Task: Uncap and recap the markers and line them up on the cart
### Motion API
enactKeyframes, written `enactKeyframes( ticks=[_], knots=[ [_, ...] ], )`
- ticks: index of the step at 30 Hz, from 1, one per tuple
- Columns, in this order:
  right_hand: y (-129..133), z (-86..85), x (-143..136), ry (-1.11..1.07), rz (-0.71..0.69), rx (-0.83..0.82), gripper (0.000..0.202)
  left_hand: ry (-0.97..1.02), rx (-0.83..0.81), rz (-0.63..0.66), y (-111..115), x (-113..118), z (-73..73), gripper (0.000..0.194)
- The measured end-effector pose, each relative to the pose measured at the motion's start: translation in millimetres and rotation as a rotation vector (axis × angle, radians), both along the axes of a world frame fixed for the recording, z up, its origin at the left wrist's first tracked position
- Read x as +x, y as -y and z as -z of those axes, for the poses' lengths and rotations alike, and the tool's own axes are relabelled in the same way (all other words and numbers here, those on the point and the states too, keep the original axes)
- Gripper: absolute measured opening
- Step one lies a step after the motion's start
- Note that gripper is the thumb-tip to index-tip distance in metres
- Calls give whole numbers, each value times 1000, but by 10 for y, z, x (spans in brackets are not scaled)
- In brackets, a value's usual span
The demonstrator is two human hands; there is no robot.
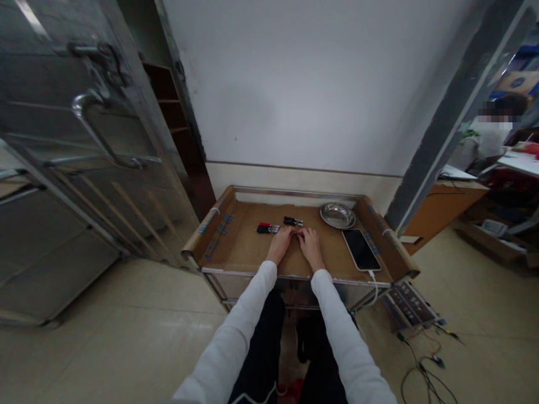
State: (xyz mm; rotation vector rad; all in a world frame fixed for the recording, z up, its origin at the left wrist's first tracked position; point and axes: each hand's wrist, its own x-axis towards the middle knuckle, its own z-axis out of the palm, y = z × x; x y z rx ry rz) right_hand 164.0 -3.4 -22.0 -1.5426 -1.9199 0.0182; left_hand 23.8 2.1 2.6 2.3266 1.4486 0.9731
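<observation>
My left hand [281, 244] and my right hand [310, 247] meet over the cardboard-lined cart top [236, 252], fingertips close together. Their fingers are curled in, and something small and dark appears to be between them; its kind does not show. Just beyond the fingertips lie black clip-like pieces with metal ends [293, 221], which look like alligator clips. Left of my left hand is a second group of similar pieces, red and black [268, 228]. Both groups lie flat on the cardboard.
A round metal dish [337, 215] stands at the back right. In front of it lies a phone [361, 249] with a white cable [374, 289] hanging over the edge. An electrical box [410, 306] with loose wires is on the floor at right. A person [492, 134] sits far right.
</observation>
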Motion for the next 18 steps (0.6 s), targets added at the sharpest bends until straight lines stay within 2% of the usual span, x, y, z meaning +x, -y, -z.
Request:
enactKeyframes(
  ticks=[8, 11, 18],
  knots=[
    [-25, 12, -5, -41, -73, 7, 19, 72, 12, 44, 32, 4, -15, 22],
    [-23, 11, -18, -29, -45, 8, 20, 71, 36, 45, 27, 16, -12, 28],
    [68, -107, -19, -98, 58, 75, 27, -176, 81, 27, -38, 34, 46, 48]
  ],
)
